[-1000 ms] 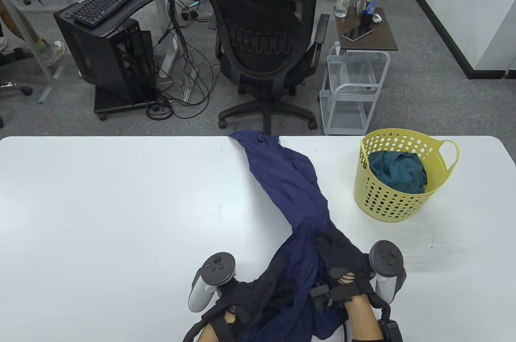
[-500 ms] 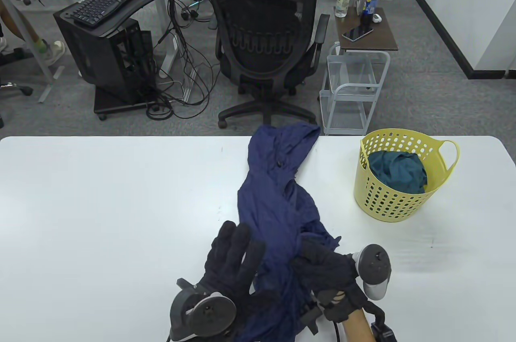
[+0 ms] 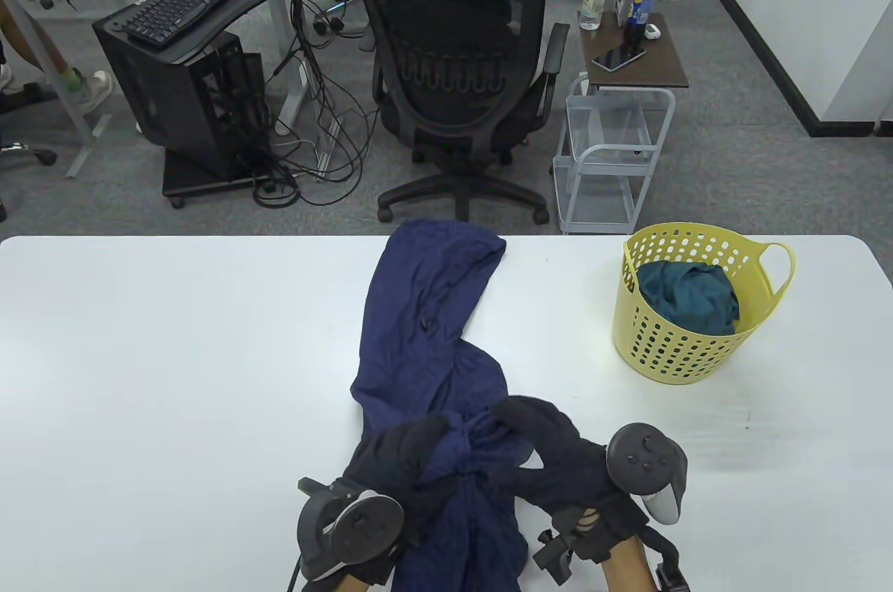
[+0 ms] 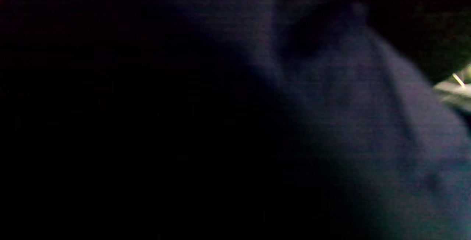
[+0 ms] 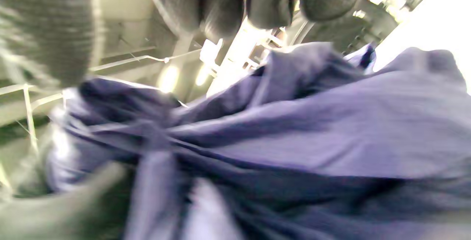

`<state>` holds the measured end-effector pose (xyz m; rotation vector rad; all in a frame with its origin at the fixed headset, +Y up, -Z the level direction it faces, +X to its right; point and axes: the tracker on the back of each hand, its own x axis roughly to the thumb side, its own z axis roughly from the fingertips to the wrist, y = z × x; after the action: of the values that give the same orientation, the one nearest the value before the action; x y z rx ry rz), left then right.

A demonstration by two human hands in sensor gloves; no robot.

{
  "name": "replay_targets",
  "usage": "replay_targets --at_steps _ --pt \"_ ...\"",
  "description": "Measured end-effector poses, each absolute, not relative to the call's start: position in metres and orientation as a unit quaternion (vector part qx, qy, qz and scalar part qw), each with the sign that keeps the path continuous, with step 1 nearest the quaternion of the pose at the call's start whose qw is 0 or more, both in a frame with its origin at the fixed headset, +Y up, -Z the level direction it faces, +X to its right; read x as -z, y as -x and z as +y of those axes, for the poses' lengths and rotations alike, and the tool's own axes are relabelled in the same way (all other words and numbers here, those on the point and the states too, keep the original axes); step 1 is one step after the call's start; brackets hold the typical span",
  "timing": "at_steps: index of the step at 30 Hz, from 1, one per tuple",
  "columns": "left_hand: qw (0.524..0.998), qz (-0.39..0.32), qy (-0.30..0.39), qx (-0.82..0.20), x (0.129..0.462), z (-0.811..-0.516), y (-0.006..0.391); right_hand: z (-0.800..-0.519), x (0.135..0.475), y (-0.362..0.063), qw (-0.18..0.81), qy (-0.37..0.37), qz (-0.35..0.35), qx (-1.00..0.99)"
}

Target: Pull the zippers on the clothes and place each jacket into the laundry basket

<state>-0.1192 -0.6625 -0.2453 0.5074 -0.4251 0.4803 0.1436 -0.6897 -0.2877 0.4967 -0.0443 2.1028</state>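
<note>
The navy jacket (image 3: 425,334) is gripped by both the left hand (image 3: 398,456) and the right hand (image 3: 551,452), well apart from the yellow laundry basket (image 3: 687,348). A teal garment (image 3: 687,296) (crumpled) is held inside that basket.

navy jacket (image 3: 425,313) bunched mid-table, yellow basket (image 3: 687,355) right

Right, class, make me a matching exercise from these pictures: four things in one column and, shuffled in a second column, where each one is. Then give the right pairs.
Things:
1. navy jacket
2. teal garment
3. yellow laundry basket
4. keyboard

Places:
A. inside the basket
B. on a black desk beyond the table
C. standing on the table's right part
D. stretched across the table, gripped by both hands

Pairs: 1-D, 2-A, 3-C, 4-B
</note>
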Motion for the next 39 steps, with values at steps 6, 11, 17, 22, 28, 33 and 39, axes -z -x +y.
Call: replay_targets --at_steps 6,11,17,22,28,33,39 --pt "0.889 -0.3 -0.229 -0.26 0.228 -0.654 0.098 -0.718 0.289 -0.093 0.407 -0.294 0.105 -0.859" --pt "0.886 -0.28 -0.249 -0.275 0.227 -0.657 0.102 -0.72 0.293 -0.093 0.497 -0.278 0.076 -0.818" --pt "0.835 -0.266 -0.132 -0.463 0.256 -0.673 0.135 -0.713 0.298 -0.127 0.608 -0.256 0.043 -0.75" --pt "0.824 -0.328 0.158 -0.433 0.277 -0.712 0.119 -0.705 0.297 -0.13 0.711 -0.284 0.05 -0.641" --pt "0.891 -0.25 0.09 -0.369 0.27 -0.717 0.09 -0.702 0.293 -0.124 0.73 -0.302 0.063 -0.61" --pt "0.926 -0.183 -0.036 -0.329 0.267 -0.715 0.085 -0.696 0.287 -0.117 0.73 -0.335 0.084 -0.59" --pt "0.909 -0.155 -0.141 -0.36 0.269 -0.696 0.124 -0.685 0.288 -0.135 0.665 -0.388 0.123 -0.626"
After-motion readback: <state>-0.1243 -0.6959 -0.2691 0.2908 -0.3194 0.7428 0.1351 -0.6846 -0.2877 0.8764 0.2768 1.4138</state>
